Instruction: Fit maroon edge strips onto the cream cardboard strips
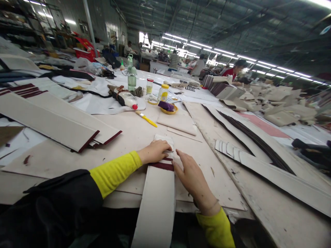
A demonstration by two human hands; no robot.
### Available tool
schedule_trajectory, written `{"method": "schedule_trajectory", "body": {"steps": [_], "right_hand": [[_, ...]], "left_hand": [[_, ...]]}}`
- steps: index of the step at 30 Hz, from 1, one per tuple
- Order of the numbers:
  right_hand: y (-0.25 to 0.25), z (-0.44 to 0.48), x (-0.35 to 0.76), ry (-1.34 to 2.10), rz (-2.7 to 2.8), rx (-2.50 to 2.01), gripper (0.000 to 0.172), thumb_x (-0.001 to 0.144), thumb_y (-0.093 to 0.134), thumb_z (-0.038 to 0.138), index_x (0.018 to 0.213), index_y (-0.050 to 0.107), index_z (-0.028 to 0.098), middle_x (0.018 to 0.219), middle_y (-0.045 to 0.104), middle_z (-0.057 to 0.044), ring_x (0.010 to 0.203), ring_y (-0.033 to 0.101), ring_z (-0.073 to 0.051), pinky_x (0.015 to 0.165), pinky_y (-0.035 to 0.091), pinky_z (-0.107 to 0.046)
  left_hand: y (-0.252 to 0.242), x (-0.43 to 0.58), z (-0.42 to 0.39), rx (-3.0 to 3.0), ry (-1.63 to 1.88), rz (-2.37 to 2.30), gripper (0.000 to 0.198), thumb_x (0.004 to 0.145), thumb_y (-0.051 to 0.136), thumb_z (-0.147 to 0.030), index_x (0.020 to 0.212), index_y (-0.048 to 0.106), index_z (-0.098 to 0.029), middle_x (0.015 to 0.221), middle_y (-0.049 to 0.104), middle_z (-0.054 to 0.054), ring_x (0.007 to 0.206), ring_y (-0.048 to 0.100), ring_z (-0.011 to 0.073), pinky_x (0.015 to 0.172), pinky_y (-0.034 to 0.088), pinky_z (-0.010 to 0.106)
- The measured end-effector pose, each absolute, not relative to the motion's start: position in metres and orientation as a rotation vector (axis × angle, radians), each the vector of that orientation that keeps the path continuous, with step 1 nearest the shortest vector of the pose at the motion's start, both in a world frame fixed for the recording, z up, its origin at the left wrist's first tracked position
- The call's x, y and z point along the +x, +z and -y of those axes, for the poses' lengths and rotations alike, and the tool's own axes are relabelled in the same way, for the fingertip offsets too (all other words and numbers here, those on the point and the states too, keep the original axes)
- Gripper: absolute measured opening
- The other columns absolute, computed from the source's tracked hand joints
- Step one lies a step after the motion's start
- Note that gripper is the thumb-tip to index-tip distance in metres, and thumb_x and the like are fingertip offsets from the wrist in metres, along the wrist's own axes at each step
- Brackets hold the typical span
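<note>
A long cream strip with dark maroon bands near its far end runs lengthwise in front of me, its near end hanging past the table edge. My left hand lies over the banded far end with its fingers curled together on the layers there. A whitish piece shows just beyond those fingers. At the strip's right edge is my right hand, fingers stretched out and apart, thumb beside the maroon band. What lies under the left fingertips is hidden.
Similar strips with maroon ends lie stacked on the left. More curved strips lie on the right. Farther back are a yellow-handled brush, a yellow dish with purple cloth, jars and bottles. Other people work in the background.
</note>
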State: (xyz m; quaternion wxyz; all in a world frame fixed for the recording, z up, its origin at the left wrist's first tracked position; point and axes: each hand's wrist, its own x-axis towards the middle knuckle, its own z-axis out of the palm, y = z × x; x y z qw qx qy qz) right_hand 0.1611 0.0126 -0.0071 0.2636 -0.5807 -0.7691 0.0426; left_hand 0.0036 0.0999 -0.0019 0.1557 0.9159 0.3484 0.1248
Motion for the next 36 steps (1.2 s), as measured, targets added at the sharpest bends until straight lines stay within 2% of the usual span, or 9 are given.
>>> {"method": "schedule_trajectory", "body": {"steps": [3,7,11,18,24,29,36], "right_hand": [[-0.017,-0.027,0.163,0.188,1.962,-1.546,0.05,0.079,0.046,0.024,0.127,0.037,0.014,0.118,0.053,-0.014,0.11,0.048,-0.024,0.094,0.039,-0.045],[-0.032,-0.036,0.161,0.338,1.854,-1.489,0.053,0.078,0.047,0.023,0.129,0.034,0.016,0.116,0.054,-0.013,0.108,0.05,-0.022,0.09,0.042,-0.044],[-0.035,-0.035,0.16,0.31,1.858,-1.419,0.05,0.078,0.045,0.02,0.127,0.036,0.018,0.113,0.055,-0.011,0.105,0.05,-0.022,0.088,0.043,-0.043],[-0.03,-0.034,0.159,0.209,1.972,-1.464,0.046,0.081,0.04,0.02,0.127,0.037,0.016,0.105,0.059,-0.009,0.097,0.054,-0.021,0.087,0.043,-0.04],[-0.03,-0.034,0.156,0.051,2.102,-1.555,0.041,0.084,0.037,0.02,0.125,0.039,0.013,0.096,0.062,-0.011,0.088,0.057,-0.022,0.078,0.047,-0.039],[-0.025,-0.035,0.154,-0.042,2.265,-1.555,0.04,0.085,0.035,0.016,0.123,0.04,0.008,0.093,0.062,-0.013,0.088,0.054,-0.023,0.079,0.046,-0.038],[-0.014,-0.04,0.152,-0.004,2.41,-1.529,0.034,0.087,0.038,0.019,0.118,0.048,0.013,0.09,0.057,-0.01,0.088,0.051,-0.022,0.08,0.044,-0.035]], "left_hand": [[-0.005,0.001,-0.096,2.718,0.427,-0.957,0.019,0.081,0.051,-0.021,0.099,0.058,-0.02,0.1,0.058,0.003,0.097,0.051,0.0185,0.085,0.037,0.031],[-0.009,0.0,-0.094,2.784,0.473,-0.913,0.018,0.082,0.05,-0.022,0.098,0.058,-0.019,0.097,0.058,0.003,0.094,0.051,0.0176,0.083,0.038,0.029],[-0.011,0.0,-0.095,2.828,0.484,-0.883,0.017,0.084,0.047,-0.021,0.096,0.058,-0.017,0.094,0.057,0.004,0.09,0.051,0.0168,0.081,0.038,0.028],[-0.01,0.001,-0.094,2.935,0.426,-0.871,0.018,0.086,0.043,-0.019,0.092,0.06,-0.015,0.09,0.057,0.006,0.085,0.049,0.0184,0.078,0.038,0.03],[-0.008,0.003,-0.094,2.903,0.367,-0.892,0.021,0.086,0.043,-0.02,0.087,0.062,-0.013,0.087,0.057,0.007,0.084,0.05,0.0188,0.078,0.039,0.03],[-0.008,-0.011,-0.103,2.744,0.387,-0.798,0.019,0.084,0.049,-0.022,0.095,0.062,-0.014,0.093,0.058,0.007,0.091,0.05,0.0169,0.084,0.038,0.026],[-0.01,-0.047,-0.107,2.583,0.482,-0.791,0.02,0.083,0.051,-0.026,0.098,0.059,-0.014,0.098,0.056,0.007,0.096,0.048,0.0161,0.089,0.036,0.026]]}}
